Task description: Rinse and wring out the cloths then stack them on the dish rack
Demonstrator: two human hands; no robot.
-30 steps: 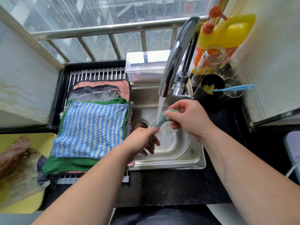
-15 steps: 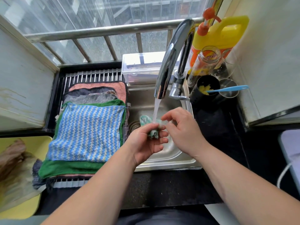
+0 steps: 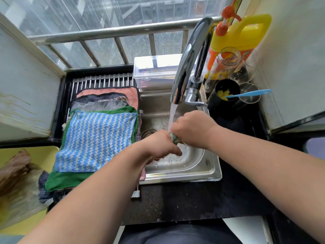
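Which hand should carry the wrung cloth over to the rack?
Left. The left hand is nearer the rack and stack; the right hand would have to cross over.

Left hand (image 3: pixel 161 144) and right hand (image 3: pixel 193 129) meet, fingers curled tight.

Cloth (image 3: pixel 174 139) mostly hidden between both fists; lower stacked cloths (image 3: pixel 105 101) covered; left tray (image 3: pixel 26 152) cut off.
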